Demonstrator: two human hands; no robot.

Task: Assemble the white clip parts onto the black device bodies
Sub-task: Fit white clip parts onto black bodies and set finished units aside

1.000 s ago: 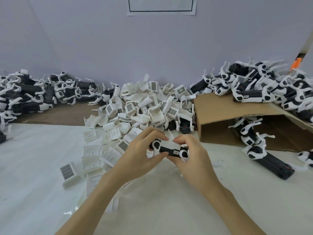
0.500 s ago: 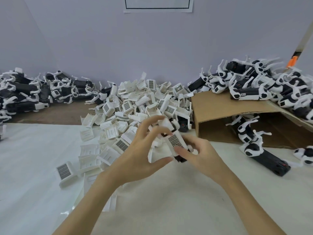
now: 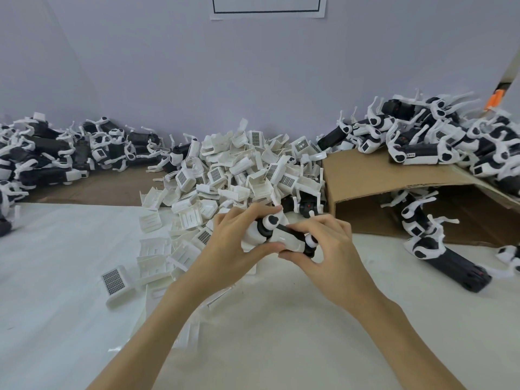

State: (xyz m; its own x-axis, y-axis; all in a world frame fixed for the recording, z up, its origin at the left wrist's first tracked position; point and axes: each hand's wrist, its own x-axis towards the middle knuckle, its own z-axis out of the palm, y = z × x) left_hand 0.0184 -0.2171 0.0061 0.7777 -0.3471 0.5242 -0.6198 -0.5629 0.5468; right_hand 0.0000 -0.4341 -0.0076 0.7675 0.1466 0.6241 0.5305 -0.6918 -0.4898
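Hands: in the head view I saw both of them meet over the white table surface, just in front of the loose pile.
Left hand: its fingers were curled round the left end of the black device body with white fittings, thumb pressed up from beneath.
Right hand: its fingertips and thumb pinched the right end of the same piece, close to a round white-and-black knob.
Device body: it was held clear of the table, tilted, its left end higher, with a smooth white clip part sitting along its middle; I could not tell whether that clip was fully seated.
Loose pile: a heap of white plastic clip parts with gridded faces lay just beyond my view of the hands, spilling toward the near left.
Stray piece: one white gridded clip part lay on its own at the near left, apart from the heap.
Cardboard: a brown corrugated cardboard box lying on its side stood to the right of the heap.
Right stack: black-and-white device units with curved white arms were heaped on top of the box, and a few more lay inside it and in front of it.
Left stack: a similar mound of black-and-white units lay far left against the pale wall.
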